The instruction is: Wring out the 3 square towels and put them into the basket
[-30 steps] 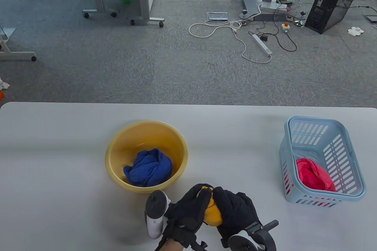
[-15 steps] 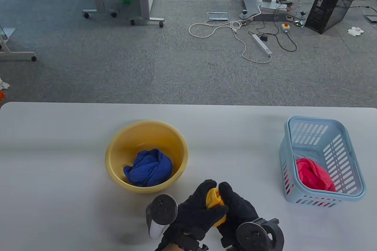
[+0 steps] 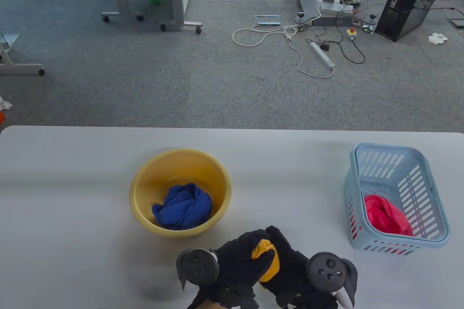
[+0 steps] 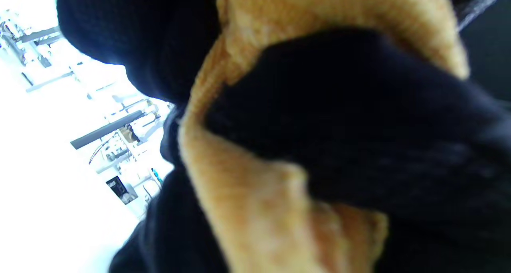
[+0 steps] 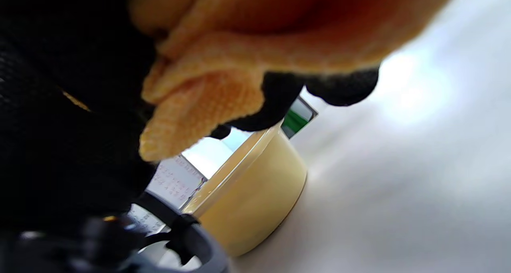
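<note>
Lab or office: grey carpet tiles [image 3: 145, 80], computer tower [image 3: 411, 3], loose cables [image 3: 290, 39], wheeled frames [image 3: 152, 19].

Left hand [image 3: 241, 262], right hand [image 3: 290, 262] — both clenched, touching

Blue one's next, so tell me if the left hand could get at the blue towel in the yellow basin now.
Probably not yet: the left hand grips the orange towel. The blue towel lies uncovered in the open basin.

No text, label, brand, number or sign can be read in these views
</note>
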### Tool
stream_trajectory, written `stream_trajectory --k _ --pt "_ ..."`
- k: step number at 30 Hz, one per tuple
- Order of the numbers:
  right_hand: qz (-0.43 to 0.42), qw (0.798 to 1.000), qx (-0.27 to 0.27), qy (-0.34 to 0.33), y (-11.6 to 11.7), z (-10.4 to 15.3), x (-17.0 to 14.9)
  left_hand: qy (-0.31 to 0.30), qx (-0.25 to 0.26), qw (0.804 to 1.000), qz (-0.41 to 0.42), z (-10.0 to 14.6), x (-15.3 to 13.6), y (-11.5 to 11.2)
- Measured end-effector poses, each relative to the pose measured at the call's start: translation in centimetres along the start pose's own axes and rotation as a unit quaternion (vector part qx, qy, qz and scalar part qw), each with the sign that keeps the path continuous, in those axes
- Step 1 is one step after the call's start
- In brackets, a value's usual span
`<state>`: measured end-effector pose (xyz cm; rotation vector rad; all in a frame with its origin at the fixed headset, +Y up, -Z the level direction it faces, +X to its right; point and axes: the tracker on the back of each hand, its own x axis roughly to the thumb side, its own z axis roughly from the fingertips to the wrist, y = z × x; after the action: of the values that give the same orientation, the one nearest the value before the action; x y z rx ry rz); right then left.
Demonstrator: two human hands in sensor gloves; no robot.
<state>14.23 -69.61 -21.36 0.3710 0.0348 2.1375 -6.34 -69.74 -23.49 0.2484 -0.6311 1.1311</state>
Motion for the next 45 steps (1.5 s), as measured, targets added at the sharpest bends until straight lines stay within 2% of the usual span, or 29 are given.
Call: stream_trajectory --k 11,25,31,33,39,42,45 --pt "-0.133 0.986 0.098 0.028 0.6 -0.6 -1.6 -0.020 0.007 0.999 -0.025 0.1 0.5 0.4" --pt "-0.248 0.949 0.187 0.048 2.0 -1.2 -3.4 -0.043 0.011 0.998 -0.046 0.1 0.8 0.6" --pt "-0.317 0.918 0.235 0.049 3.1 -1.4 -4.0 -0.050 0.011 0.997 -0.053 0.2 1.1 0.7" --pt "-0.334 0.909 0.242 0.054 3.4 -1.5 -4.3 -0.051 0.028 0.997 -0.049 0.3 1.0 0.7" --pt "-0.407 0.867 0.284 0.042 4.8 -1.6 -4.9 -0.067 0.019 0.996 -0.064 0.2 1.7 0.8" --pt "-0.425 0.855 0.295 0.040 5.2 -1.7 -5.0 -0.071 0.015 0.994 -0.077 0.2 1.9 0.9" --pt "-0.427 0.853 0.297 0.038 5.3 -1.7 -5.1 -0.073 0.018 0.994 -0.080 0.2 1.9 0.9"
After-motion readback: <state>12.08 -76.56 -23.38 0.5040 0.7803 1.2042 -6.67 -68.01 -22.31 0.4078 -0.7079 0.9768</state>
